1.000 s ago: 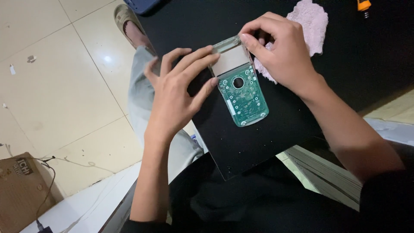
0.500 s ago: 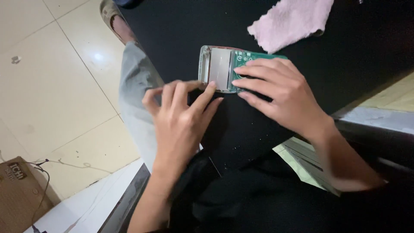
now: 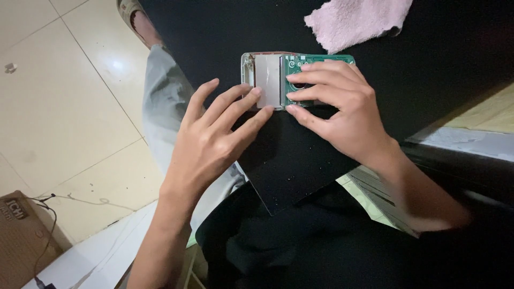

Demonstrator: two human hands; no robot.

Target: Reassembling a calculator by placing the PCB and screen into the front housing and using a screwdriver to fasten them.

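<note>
We saw a green circuit board (image 3: 292, 67) with a grey display panel (image 3: 267, 80) lying flat on the black tabletop (image 3: 214, 37), near its front corner. The board lay sideways to the person, display end to the left.

The left hand (image 3: 214, 139) rested palm down, fingers spread and extended. Its fingertips (image 3: 256, 92) touched the lower left edge of the display; nothing was gripped.

The right hand (image 3: 342, 107) lay over the right part of the board, fingers half curled and pressing down on the green part. Its index and middle fingers reached to the display's right edge, and the thumb (image 3: 300, 113) sat against the board's near edge. It steadied the board rather than lifting it.

A pink cloth (image 3: 356, 21) lay crumpled on the tabletop beyond the board, apart from it.

Below the tabletop we noted the person's grey trouser leg (image 3: 160, 101), a sandalled foot (image 3: 136, 18), and pale floor tiles (image 3: 64, 107). A cardboard box (image 3: 21, 241) stood at lower left.
</note>
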